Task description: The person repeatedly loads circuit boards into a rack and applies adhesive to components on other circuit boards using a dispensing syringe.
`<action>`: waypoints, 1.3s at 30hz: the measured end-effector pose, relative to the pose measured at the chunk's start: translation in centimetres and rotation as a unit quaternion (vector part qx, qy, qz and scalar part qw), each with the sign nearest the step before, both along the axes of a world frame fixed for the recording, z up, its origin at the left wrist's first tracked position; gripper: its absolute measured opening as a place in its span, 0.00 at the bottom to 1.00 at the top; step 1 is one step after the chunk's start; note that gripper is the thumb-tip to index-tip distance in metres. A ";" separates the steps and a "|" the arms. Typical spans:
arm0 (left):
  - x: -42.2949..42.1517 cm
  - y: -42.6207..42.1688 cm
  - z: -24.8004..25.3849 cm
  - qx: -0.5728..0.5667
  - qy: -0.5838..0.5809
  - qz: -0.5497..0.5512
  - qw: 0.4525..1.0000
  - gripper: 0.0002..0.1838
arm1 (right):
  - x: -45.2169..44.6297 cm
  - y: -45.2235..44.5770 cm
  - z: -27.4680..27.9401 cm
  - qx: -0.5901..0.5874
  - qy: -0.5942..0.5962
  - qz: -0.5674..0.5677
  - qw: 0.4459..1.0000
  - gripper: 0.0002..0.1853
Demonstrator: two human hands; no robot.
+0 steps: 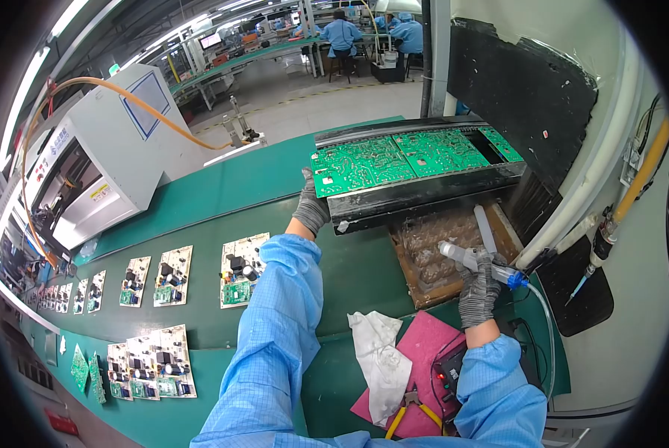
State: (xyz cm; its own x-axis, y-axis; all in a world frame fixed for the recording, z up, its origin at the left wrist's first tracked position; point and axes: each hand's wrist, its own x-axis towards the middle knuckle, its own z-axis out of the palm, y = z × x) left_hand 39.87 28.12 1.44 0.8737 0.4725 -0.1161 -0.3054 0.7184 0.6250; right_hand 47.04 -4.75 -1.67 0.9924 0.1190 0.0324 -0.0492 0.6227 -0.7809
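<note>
- The left hand (309, 207), in a grey glove, is at the near left end of the first green board (355, 166); its fingers meet the board's left edge, though I cannot tell whether they are closed on it.
- From that hand, the first green board extends toward 1 to 2 o'clock, solder side up, with its left end beyond the end of the black rail (424, 198).
- The second green board (439, 154) lies at 2 o'clock from the left hand, end to end with the first.
- The right hand (479, 293), also gloved, is wrapped around a nozzle tool (461, 256) whose pale tip points to about 10 o'clock.
- Its blue fitting (511, 278) sits at 2 o'clock from the right hand, with the hose (547, 332) curving away toward 4.
- The first green board is well apart from the right hand, at 10 to 11 o'clock.
- A wood-framed tray (411, 282) is nearer, at 10 o'clock; the tool's tip is over it.
- At 7 to 8 o'clock from the left hand, a component-covered board (237, 270) lies on the green surface (305, 299).
</note>
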 end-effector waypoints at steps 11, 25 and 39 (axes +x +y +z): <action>-1.6 1.9 -1.0 0.012 0.088 -0.049 0.995 0.43 | 1.3 0.1 -1.7 0.143 0.027 0.108 0.983 0.22; -28.7 -1.2 -4.4 0.827 0.496 0.022 0.264 0.35 | 0.2 0.2 0.3 0.221 0.146 0.156 0.952 0.24; -25.1 -6.1 -0.6 0.798 0.552 -0.052 0.237 0.36 | -2.4 0.7 -1.4 0.202 0.118 0.254 0.938 0.18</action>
